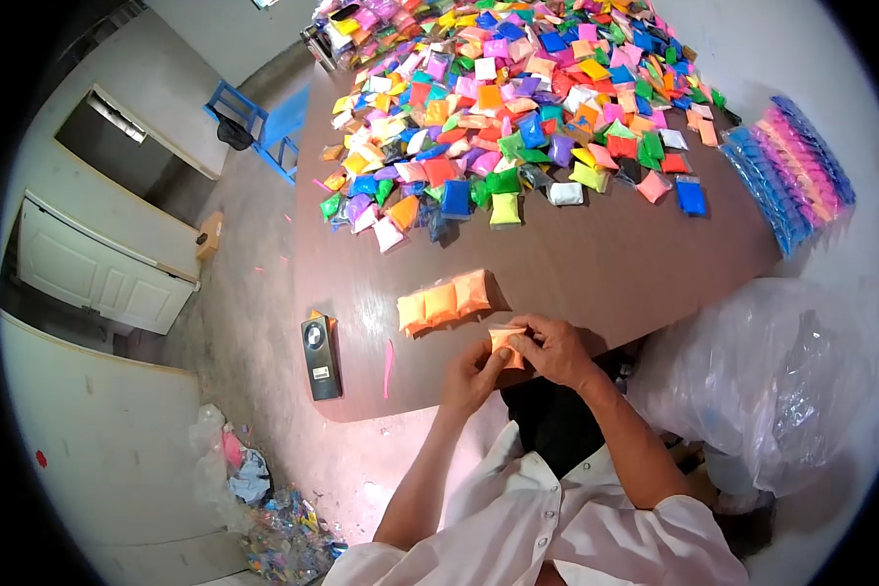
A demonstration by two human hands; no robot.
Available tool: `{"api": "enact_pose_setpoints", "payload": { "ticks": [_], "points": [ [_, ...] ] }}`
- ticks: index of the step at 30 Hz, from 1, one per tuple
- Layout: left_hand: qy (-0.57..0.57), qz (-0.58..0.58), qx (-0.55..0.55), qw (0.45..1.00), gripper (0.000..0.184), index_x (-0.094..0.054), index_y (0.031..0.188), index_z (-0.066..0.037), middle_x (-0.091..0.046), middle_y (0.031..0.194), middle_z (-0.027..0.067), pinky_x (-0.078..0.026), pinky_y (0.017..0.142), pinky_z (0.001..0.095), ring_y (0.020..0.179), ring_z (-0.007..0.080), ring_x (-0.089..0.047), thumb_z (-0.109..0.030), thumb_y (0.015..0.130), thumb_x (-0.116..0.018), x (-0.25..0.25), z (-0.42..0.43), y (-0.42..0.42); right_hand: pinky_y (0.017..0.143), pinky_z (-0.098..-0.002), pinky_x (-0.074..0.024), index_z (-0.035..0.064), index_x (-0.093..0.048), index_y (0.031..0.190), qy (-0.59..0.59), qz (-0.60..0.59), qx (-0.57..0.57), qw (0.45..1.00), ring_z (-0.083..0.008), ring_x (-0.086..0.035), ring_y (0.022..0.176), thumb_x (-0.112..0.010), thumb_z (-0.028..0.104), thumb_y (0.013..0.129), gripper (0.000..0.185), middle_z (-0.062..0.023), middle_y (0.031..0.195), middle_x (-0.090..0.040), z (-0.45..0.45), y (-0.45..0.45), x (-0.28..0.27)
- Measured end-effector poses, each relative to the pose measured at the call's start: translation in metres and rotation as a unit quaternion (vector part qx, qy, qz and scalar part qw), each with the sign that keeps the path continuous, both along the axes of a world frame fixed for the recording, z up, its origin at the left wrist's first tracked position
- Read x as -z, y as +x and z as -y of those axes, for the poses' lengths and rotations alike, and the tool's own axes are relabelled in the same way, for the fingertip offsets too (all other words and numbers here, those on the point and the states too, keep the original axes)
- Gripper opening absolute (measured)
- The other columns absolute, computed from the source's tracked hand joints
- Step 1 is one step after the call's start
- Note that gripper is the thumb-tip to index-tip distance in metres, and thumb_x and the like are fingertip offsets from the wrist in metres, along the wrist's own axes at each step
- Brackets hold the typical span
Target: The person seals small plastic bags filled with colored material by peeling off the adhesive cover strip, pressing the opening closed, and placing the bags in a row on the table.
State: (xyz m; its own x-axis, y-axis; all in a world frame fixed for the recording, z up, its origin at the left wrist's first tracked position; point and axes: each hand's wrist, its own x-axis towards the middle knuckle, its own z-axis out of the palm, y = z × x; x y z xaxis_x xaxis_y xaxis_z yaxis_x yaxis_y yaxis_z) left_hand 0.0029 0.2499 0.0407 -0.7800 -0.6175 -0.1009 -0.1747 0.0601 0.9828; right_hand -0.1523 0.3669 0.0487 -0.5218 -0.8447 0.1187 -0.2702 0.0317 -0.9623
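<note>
1. The brown table (576, 283) is the largest thing; its near edge is just before the person's body.
2. A wide heap of small coloured packets (498, 107) covers the far part of this table, in blue, green, pink, orange, white and other colours.
3. The big clear plastic bag (762, 381) stands beside the table, at the person's right side.
4. A blue chair (283, 122) is on the floor beyond the table's left edge, and a dark item hangs on it.
5. The bundle of blue and pink strips (791, 176) lies at the right edge of the table.
6. A row of three orange packets (441, 305) lies flat, between the heap and the hands.
7. The right hand (554, 350) is nearly closed, its thumb and fingers pinching one orange packet.
8. The left hand (474, 376) is also bent nearly closed, and it grips the same packet from the left.
9. A black oblong object (319, 361) lies near the left edge of the table.
10. The held packet (505, 337) is between both hands, near the table's front edge; fingers partly hide it.
11. One thin pink strip (389, 371) lies between the black object and the left hand.
</note>
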Motion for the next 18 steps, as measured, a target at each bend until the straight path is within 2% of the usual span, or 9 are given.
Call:
{"api": "enact_pose_setpoints", "payload": {
  "ticks": [2, 3, 5, 8, 11, 12, 14, 16, 18],
  "points": [
    [0.113, 0.012, -0.009, 0.993, 0.026, -0.073, 0.11, 0.002, -0.074, 0.091, 0.004, -0.054, 0.073, 0.0278, 0.083, 0.0093, -0.065, -0.023, 0.102, -0.072, -0.02, -0.007, -0.005, 0.074, -0.0296, -0.0571, -0.0022, -0.07, 0.118, -0.034, 0.03, 0.016, 0.999, -0.0132, -0.071, 0.083, -0.069, 0.014, 0.1, 0.024, -0.0088, 0.094, -0.076, 0.001, -0.001, 0.014],
    [0.114, 0.013, -0.009, 0.993, 0.026, -0.073, 0.11, 0.002, -0.074, 0.091, 0.004, -0.054, 0.073, 0.0278, 0.083, 0.0093, -0.065, -0.023, 0.102, -0.072, -0.019, -0.006, -0.004, 0.074, -0.0296, -0.0571, -0.0022, -0.07, 0.118, -0.033, 0.031, 0.016, 0.999, -0.0132, -0.071, 0.083, -0.069, 0.014, 0.1, 0.024, -0.0088, 0.094, -0.076, 0.001, -0.001, 0.013],
    [0.024, 0.057, 0.034, 0.997, 0.027, -0.074, 0.113, 0.002, -0.075, 0.093, 0.0035, -0.055, 0.075, 0.0277, 0.085, 0.0091, -0.066, -0.023, 0.102, -0.072, -0.017, -0.002, -0.001, 0.073, -0.0281, -0.0556, -0.0017, -0.07, 0.118, -0.032, 0.042, 0.041, 0.998, -0.0104, -0.068, 0.083, -0.069, 0.013, 0.101, 0.023, -0.0062, 0.095, -0.075, 0.001, -0.002, 0.008],
    [0.026, 0.054, 0.022, 0.998, 0.025, -0.074, 0.113, 0.002, -0.075, 0.093, 0.004, -0.055, 0.076, 0.0278, 0.085, 0.0092, -0.066, -0.022, 0.103, -0.07, -0.006, 0.002, -0.001, 0.069, -0.0286, -0.0546, -0.0015, -0.07, 0.118, -0.037, 0.032, 0.053, 0.997, -0.0104, -0.067, 0.078, -0.07, 0.014, 0.1, 0.024, -0.0065, 0.094, -0.074, 0.005, 0.0, 0.018],
    [0.016, 0.033, 0.022, 0.999, 0.023, -0.074, 0.111, 0.002, -0.075, 0.092, 0.0038, -0.055, 0.076, 0.0281, 0.085, 0.0094, -0.066, -0.02, 0.104, -0.069, -0.013, 0.004, 0.0, 0.069, -0.0283, -0.0556, -0.0012, -0.069, 0.12, -0.001, 0.034, 0.013, 0.999, -0.0103, -0.067, 0.077, -0.071, 0.014, 0.099, 0.027, -0.0071, 0.094, -0.073, -0.001, 0.0, -0.016],
    [0.02, 0.036, 0.02, 0.999, 0.023, -0.074, 0.111, 0.002, -0.075, 0.092, 0.0038, -0.055, 0.076, 0.0281, 0.085, 0.0094, -0.066, -0.02, 0.104, -0.069, -0.009, 0.004, 0.001, 0.069, -0.0283, -0.0556, -0.0012, -0.069, 0.12, 0.004, 0.037, 0.011, 0.999, -0.0103, -0.067, 0.077, -0.071, 0.014, 0.099, 0.027, -0.0071, 0.094, -0.073, -0.001, -0.001, -0.011],
    [0.016, 0.009, 0.013, 1.0, 0.022, -0.074, 0.11, 0.001, -0.075, 0.092, 0.0037, -0.055, 0.077, 0.0285, 0.086, 0.0097, -0.066, -0.019, 0.104, -0.068, 0.002, 0.007, 0.003, 0.07, -0.0274, -0.0567, -0.0008, -0.068, 0.123, -0.038, -0.007, 0.007, 0.999, -0.0102, -0.068, 0.077, -0.071, 0.015, 0.098, 0.029, -0.0081, 0.093, -0.073, 0.0, 0.0, 0.001],
    [-0.015, 0.022, 0.023, 0.999, 0.022, -0.074, 0.111, 0.001, -0.076, 0.092, 0.0032, -0.055, 0.078, 0.0287, 0.087, 0.0093, -0.067, -0.019, 0.103, -0.069, -0.009, 0.008, 0.002, 0.074, -0.0265, -0.0578, -0.0014, -0.067, 0.124, -0.008, 0.023, -0.002, 1.0, -0.0107, -0.069, 0.081, -0.069, 0.012, 0.099, 0.029, -0.0086, 0.096, -0.074, -0.001, -0.001, 0.002],
    [-0.009, 0.082, 0.048, 0.995, 0.025, -0.073, 0.116, 0.002, -0.076, 0.097, 0.0049, -0.056, 0.08, 0.0291, 0.091, 0.0107, -0.068, -0.019, 0.104, -0.069, -0.017, 0.009, 0.0, 0.078, -0.0267, -0.0581, -0.0024, -0.066, 0.124, -0.041, 0.076, -0.003, 0.996, -0.0113, -0.07, 0.086, -0.068, 0.01, 0.099, 0.028, -0.0092, 0.1, -0.074, 0.001, -0.002, 0.009]
  ]
}}
